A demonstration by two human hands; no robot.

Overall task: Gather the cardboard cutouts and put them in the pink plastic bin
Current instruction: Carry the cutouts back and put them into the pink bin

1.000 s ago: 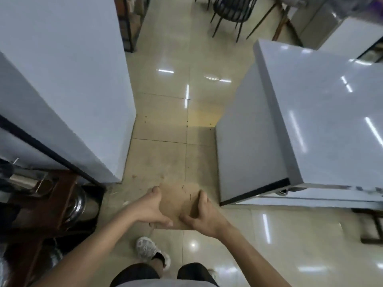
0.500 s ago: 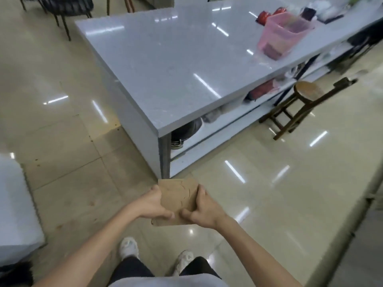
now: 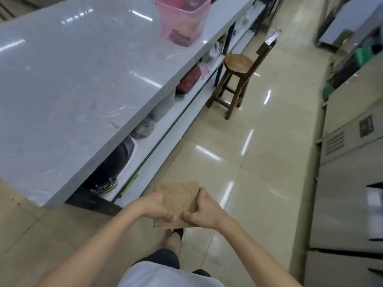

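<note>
Cardboard cutouts (image 3: 178,200), a thin flat stack, look light, stiff and prone to sliding apart; side-edge grips suit them. Left hand (image 3: 154,210) and right hand (image 3: 204,212) clasp them at 6 o'clock, pink plastic bin (image 3: 182,19) at 12 on the counter (image 3: 72,79).

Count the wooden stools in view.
1. The wooden stool stands on the floor beside the grey counter, past the pink bin. Others may be hidden out of frame.

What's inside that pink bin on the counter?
Through the translucent wall of the pink bin, dark reddish shapes show at the bottom and a pale yellowish patch above them. What they are stays unclear; the tinted plastic blurs them, and the bin's top is cut off by the picture's edge.
</note>
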